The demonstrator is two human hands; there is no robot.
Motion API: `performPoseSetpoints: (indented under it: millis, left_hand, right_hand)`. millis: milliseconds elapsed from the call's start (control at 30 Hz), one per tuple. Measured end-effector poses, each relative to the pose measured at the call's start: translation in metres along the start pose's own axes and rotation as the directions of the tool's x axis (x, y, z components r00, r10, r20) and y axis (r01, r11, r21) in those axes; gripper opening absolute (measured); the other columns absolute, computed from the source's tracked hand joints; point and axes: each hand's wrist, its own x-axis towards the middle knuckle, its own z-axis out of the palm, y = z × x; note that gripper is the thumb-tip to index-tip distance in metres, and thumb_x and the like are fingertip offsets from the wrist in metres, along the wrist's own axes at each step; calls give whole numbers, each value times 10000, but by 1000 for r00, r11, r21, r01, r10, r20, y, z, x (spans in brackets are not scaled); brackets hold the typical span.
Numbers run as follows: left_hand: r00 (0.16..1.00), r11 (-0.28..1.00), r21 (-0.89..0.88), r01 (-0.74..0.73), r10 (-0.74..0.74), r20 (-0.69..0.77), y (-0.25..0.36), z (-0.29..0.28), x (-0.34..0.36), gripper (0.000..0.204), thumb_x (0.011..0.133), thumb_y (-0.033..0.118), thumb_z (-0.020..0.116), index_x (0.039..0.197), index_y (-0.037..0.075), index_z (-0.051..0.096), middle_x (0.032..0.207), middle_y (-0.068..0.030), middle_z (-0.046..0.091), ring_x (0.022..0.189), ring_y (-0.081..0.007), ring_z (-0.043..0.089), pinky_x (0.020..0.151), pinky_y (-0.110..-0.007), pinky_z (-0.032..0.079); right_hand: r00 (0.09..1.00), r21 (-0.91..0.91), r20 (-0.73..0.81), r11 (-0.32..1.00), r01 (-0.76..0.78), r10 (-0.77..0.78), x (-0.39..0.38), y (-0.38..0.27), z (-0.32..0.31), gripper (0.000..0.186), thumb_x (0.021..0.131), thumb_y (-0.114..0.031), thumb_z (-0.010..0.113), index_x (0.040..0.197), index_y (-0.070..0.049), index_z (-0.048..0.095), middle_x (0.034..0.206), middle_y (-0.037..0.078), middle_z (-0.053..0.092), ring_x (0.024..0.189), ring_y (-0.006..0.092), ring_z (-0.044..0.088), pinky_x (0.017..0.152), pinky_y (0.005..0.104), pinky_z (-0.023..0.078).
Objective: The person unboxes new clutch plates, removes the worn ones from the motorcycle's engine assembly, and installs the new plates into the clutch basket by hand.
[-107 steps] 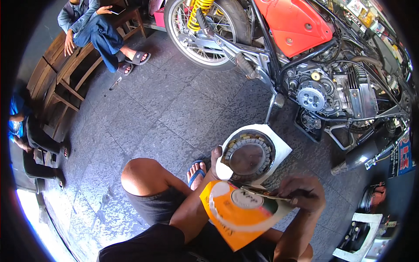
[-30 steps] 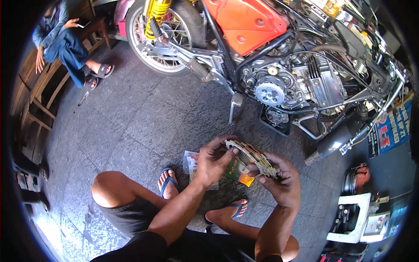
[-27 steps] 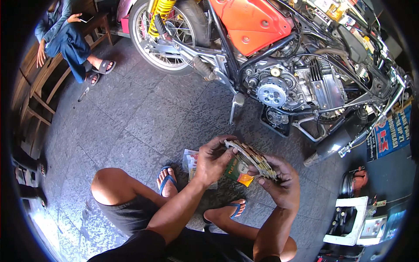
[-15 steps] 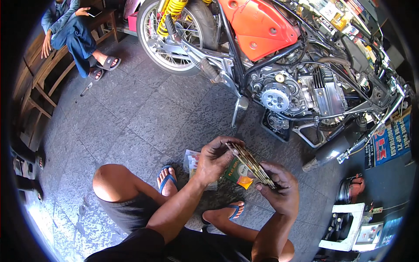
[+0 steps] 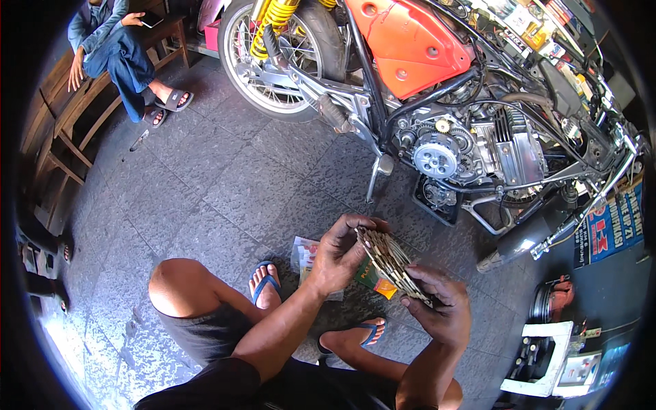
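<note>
In the lower middle I hold a stack of thin ring-shaped plates (image 5: pixel 388 260), seen nearly edge-on, between both hands. My left hand (image 5: pixel 339 253) closes round its upper left end, thumb pressed to its side. My right hand (image 5: pixel 440 304) grips the lower right end with curled, dark-smudged fingers. Behind the plates lie a green and orange packet (image 5: pixel 381 285) and a clear plastic bag (image 5: pixel 304 257) with printed paper inside, both partly hidden by my hands and the stack.
A motorcycle with a red panel (image 5: pixel 410 41) and exposed engine internals (image 5: pixel 451 154) stands ahead. A seated person (image 5: pixel 116 75) holds a phone on a wooden bench (image 5: pixel 65 137); another person's feet (image 5: pixel 61 253) show far left. A white frame (image 5: pixel 540 331) sits right, on the tiled floor (image 5: pixel 232 178).
Earlier my right hand held up the orange packet; now both hands grip the plate stack, with the packet behind it. In the last second the stack has shifted slightly down and turned edge-on.
</note>
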Motion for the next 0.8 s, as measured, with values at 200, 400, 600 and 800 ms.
performPoseSetpoints:
  millis: [200, 400, 600, 800]
  left_hand:
    - [1000, 1000, -8, -20, 20, -3, -2, -2, 1, 220, 985, 122, 565, 1185, 54, 505, 1231, -164, 592, 1099, -212, 599, 942, -370, 502]
    - [1000, 1000, 0, -4, 4, -14, -1, -2, 0, 217, 984, 113, 564, 1183, 51, 501, 1230, -166, 590, 1098, -209, 598, 942, -365, 502]
    - [999, 999, 25, -36, 37, -7, -1, -3, -1, 207, 990, 103, 549, 1182, 45, 497, 1231, -166, 590, 1106, -212, 597, 948, -365, 501]
    - [1000, 999, 36, -26, 26, -3, 0, -5, -1, 209, 991, 94, 542, 1189, 47, 493, 1231, -166, 590, 1111, -214, 598, 955, -366, 500]
  right_hand:
    - [994, 53, 24, 993, -105, 104, -5, 2, -1, 503, 681, 104, 785, 1159, 10, 661, 1149, 165, 675, 1053, 221, 659, 884, 299, 512]
    - [996, 46, 33, 995, -88, 86, -3, 1, 0, 493, 698, 89, 779, 1168, 0, 659, 1143, 164, 682, 1023, 221, 677, 848, 297, 530]
    - [999, 26, 16, 999, -42, 42, -1, -1, 2, 463, 740, 58, 760, 1184, -25, 659, 1111, 155, 701, 974, 211, 701, 811, 288, 538]
    - [998, 36, 15, 998, -61, 60, -2, -2, 2, 458, 744, 70, 755, 1182, -25, 658, 1113, 155, 699, 977, 206, 696, 816, 294, 540]
